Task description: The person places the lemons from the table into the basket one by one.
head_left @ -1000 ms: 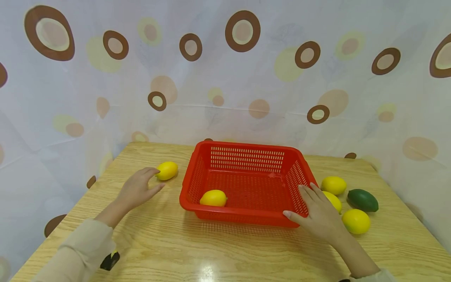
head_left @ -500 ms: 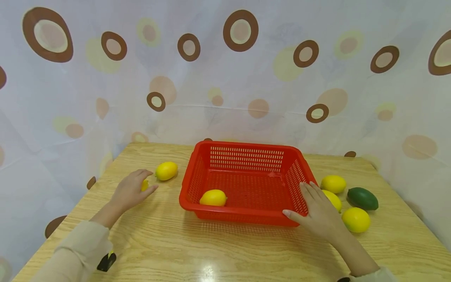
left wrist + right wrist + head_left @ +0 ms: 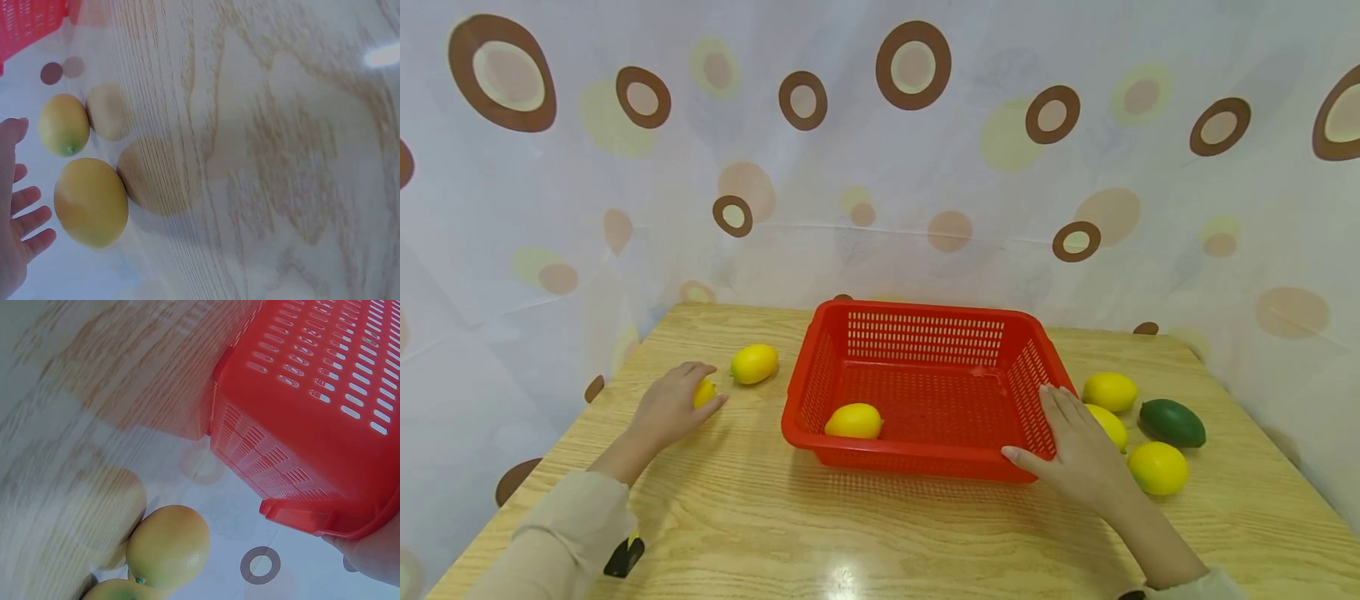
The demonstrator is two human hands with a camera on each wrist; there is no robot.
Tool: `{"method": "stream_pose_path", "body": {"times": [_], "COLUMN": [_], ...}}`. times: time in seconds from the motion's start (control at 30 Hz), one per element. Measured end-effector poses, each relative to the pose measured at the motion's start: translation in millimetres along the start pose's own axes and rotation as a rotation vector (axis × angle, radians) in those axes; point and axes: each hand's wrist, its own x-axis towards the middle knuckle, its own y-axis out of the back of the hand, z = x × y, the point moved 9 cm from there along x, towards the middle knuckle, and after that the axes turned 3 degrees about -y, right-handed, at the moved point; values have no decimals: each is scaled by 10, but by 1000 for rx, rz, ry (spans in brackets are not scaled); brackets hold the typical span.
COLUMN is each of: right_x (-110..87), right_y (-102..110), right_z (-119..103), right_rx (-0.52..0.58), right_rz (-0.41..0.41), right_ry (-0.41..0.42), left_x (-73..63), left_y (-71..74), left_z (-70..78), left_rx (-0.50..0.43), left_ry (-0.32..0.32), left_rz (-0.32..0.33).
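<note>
My left hand is beside a lemon on the left of the table, its fingers spread around it. In the left wrist view a gap shows between the fingertips and that lemon. Just beyond lies a second lemon. My right hand rests on the near right corner of a red plastic basket, fingers straight along the right rim and thumb at the front rim. One lemon lies inside the basket, at its near left corner.
Right of the basket lie several lemons, among them one lemon near a dark green fruit. A small black object shows beside the left sleeve. The wooden table ends at a patterned curtain.
My left hand has drawn back to the left from the farther lemon, and the nearer lemon has come into sight between thumb and fingers. The right hand and basket have stayed put.
</note>
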Motion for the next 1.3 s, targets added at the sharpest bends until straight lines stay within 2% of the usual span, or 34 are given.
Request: {"method": "stream_pose_path", "body": {"times": [0.53,1.3], "right_x": [-10,-8], "right_y": [24,12], "right_z": [6,0], "right_rx": [-7,-7], "right_rz": [13,21], "right_ry": [-13,-1], "left_x": [-23,-58], "left_y": [-32,-109], "left_z": [-44,-288], "left_rx": [4,-2], "left_ry": [38,107], "left_rz": [-54,-117]}}
